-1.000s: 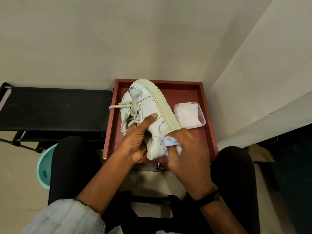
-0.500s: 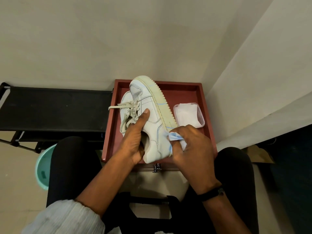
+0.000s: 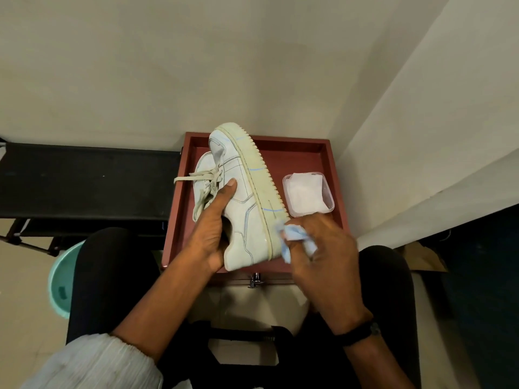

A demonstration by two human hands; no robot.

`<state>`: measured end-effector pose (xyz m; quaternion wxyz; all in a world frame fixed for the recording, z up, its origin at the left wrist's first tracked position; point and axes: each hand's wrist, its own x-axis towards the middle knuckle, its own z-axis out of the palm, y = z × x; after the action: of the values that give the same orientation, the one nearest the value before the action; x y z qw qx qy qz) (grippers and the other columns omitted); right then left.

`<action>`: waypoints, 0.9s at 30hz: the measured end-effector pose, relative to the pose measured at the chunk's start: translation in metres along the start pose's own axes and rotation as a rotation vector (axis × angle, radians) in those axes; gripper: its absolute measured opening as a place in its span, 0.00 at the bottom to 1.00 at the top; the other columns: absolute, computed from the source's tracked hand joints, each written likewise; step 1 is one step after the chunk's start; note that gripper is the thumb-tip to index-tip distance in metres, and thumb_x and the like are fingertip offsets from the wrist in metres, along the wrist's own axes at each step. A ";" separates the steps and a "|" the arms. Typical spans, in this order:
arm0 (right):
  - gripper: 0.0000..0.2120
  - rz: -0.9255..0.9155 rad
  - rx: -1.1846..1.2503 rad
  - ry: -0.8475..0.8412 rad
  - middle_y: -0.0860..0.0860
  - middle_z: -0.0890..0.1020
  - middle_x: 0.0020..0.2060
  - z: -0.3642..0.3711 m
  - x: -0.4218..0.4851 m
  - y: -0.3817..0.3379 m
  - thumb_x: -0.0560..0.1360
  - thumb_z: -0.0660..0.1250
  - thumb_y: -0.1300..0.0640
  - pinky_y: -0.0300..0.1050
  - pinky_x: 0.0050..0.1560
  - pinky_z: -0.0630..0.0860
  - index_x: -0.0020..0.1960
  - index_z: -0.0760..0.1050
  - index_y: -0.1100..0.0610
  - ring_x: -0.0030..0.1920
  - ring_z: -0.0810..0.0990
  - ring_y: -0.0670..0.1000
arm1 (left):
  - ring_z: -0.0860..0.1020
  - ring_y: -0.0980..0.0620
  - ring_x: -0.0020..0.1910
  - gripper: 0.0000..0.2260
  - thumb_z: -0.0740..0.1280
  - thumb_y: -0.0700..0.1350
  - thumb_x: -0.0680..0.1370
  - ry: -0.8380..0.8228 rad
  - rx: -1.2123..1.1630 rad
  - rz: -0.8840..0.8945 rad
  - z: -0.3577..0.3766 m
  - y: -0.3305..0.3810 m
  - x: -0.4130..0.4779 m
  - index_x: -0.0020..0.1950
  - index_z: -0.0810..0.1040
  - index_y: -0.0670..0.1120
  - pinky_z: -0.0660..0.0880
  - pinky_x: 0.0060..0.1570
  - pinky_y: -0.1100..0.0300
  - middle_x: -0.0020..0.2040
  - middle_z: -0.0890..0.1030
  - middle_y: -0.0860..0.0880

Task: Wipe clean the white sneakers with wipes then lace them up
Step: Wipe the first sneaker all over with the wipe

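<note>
With the left hand (image 3: 212, 234) gripping the tilted sneaker (image 3: 244, 217) by its collar above the red tray (image 3: 335, 175), thumb along its side, the right hand (image 3: 328, 256), fingers pinching a bunched wipe (image 3: 293, 237), does best rubbing firmly along the yellowed sole edge (image 3: 261, 183) (blue marks (image 3: 254, 169) show further up).

A: Your sneaker (image 3: 241, 214), centre frame: white upper, blue-grey stitch lines, yellowed ribbed sole with blue marks.
B: Noted. Your wipe (image 3: 292, 234): pale blue-white. The tray (image 3: 303, 158): brick red. The bucket (image 3: 63, 276), lower left: mint green. Your sleeve (image 3: 92, 363), bottom left: pale grey, ribbed.
</note>
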<state>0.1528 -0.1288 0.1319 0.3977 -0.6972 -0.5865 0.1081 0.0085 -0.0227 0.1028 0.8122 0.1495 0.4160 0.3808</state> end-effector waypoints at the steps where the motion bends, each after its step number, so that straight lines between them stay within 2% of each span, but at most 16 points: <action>1: 0.04 -0.045 -0.017 -0.036 0.47 0.82 0.42 0.002 -0.004 -0.004 0.73 0.74 0.60 0.38 0.43 0.80 0.46 0.80 0.55 0.41 0.79 0.44 | 0.82 0.42 0.61 0.20 0.68 0.52 0.79 -0.011 -0.007 -0.004 0.000 0.000 0.001 0.70 0.76 0.48 0.80 0.57 0.44 0.62 0.83 0.42; 4: 0.06 -0.099 -0.075 -0.043 0.47 0.82 0.42 0.005 -0.007 -0.007 0.71 0.74 0.61 0.36 0.43 0.79 0.47 0.81 0.55 0.42 0.79 0.45 | 0.81 0.41 0.62 0.21 0.68 0.53 0.79 -0.023 -0.011 -0.012 0.000 -0.001 0.000 0.70 0.76 0.47 0.80 0.58 0.43 0.63 0.83 0.42; 7: 0.02 0.021 -0.025 0.064 0.47 0.82 0.41 0.000 0.003 0.005 0.73 0.72 0.59 0.43 0.43 0.79 0.46 0.80 0.55 0.41 0.79 0.46 | 0.82 0.42 0.61 0.20 0.68 0.53 0.79 -0.003 0.004 -0.001 -0.001 -0.001 -0.001 0.70 0.76 0.48 0.80 0.58 0.43 0.62 0.83 0.42; 9: 0.02 0.043 -0.010 0.089 0.47 0.82 0.41 -0.002 0.006 0.009 0.74 0.72 0.59 0.44 0.44 0.79 0.47 0.81 0.55 0.42 0.79 0.46 | 0.83 0.42 0.59 0.20 0.68 0.52 0.79 0.001 0.000 -0.002 0.000 0.000 -0.002 0.69 0.77 0.48 0.81 0.55 0.44 0.61 0.84 0.42; 12: 0.05 -0.047 0.016 -0.007 0.47 0.83 0.42 0.000 -0.002 0.000 0.73 0.72 0.61 0.40 0.45 0.81 0.49 0.82 0.56 0.42 0.81 0.45 | 0.83 0.42 0.59 0.18 0.67 0.51 0.80 -0.012 -0.013 -0.001 0.002 -0.001 -0.003 0.69 0.77 0.47 0.83 0.51 0.46 0.61 0.83 0.42; 14: 0.07 -0.111 -0.037 -0.068 0.47 0.84 0.44 0.002 -0.006 -0.006 0.72 0.71 0.60 0.37 0.47 0.80 0.50 0.82 0.55 0.44 0.81 0.45 | 0.83 0.42 0.60 0.18 0.67 0.51 0.80 -0.016 -0.015 0.008 0.003 -0.001 -0.003 0.68 0.78 0.47 0.81 0.56 0.45 0.62 0.83 0.42; 17: 0.07 -0.029 -0.038 -0.014 0.46 0.83 0.42 0.000 0.005 -0.001 0.72 0.70 0.58 0.37 0.44 0.78 0.49 0.82 0.55 0.42 0.80 0.44 | 0.82 0.42 0.61 0.18 0.67 0.52 0.80 -0.012 0.008 0.044 0.003 -0.001 -0.003 0.69 0.78 0.47 0.79 0.61 0.44 0.61 0.83 0.43; 19: 0.07 0.042 -0.023 0.043 0.46 0.83 0.42 -0.003 0.014 0.004 0.73 0.69 0.55 0.39 0.45 0.78 0.49 0.82 0.54 0.42 0.80 0.45 | 0.82 0.43 0.60 0.19 0.67 0.52 0.80 -0.010 0.036 0.060 0.004 0.000 -0.005 0.69 0.77 0.48 0.81 0.58 0.45 0.61 0.84 0.43; 21: 0.06 0.038 -0.020 0.054 0.47 0.83 0.42 -0.004 0.016 0.006 0.74 0.70 0.55 0.41 0.45 0.78 0.49 0.82 0.55 0.42 0.80 0.45 | 0.83 0.43 0.60 0.19 0.66 0.51 0.80 -0.016 0.044 0.069 0.005 -0.002 -0.005 0.69 0.77 0.47 0.81 0.56 0.46 0.61 0.83 0.43; 23: 0.04 -0.007 -0.001 0.022 0.47 0.83 0.42 0.000 0.010 -0.001 0.74 0.72 0.58 0.41 0.45 0.78 0.48 0.82 0.55 0.43 0.80 0.46 | 0.83 0.42 0.60 0.18 0.66 0.51 0.81 -0.016 0.034 0.072 0.006 -0.003 -0.005 0.69 0.77 0.47 0.81 0.56 0.46 0.61 0.83 0.43; 25: 0.05 -0.073 -0.006 -0.044 0.47 0.83 0.42 0.003 0.002 -0.007 0.73 0.72 0.61 0.36 0.47 0.77 0.48 0.82 0.56 0.43 0.80 0.45 | 0.83 0.42 0.59 0.18 0.66 0.51 0.81 -0.022 0.013 0.060 0.007 -0.002 -0.005 0.69 0.77 0.47 0.82 0.55 0.46 0.61 0.83 0.42; 27: 0.06 -0.121 -0.021 -0.093 0.47 0.83 0.43 0.003 -0.001 -0.008 0.73 0.70 0.61 0.36 0.47 0.77 0.49 0.83 0.55 0.43 0.80 0.45 | 0.83 0.42 0.59 0.18 0.65 0.51 0.81 -0.023 -0.002 0.046 0.007 -0.001 -0.005 0.69 0.77 0.47 0.82 0.54 0.47 0.61 0.84 0.42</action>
<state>0.1450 -0.1286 0.1356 0.3688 -0.6588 -0.6465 0.1099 0.0125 -0.0265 0.1087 0.8080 0.1628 0.4025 0.3981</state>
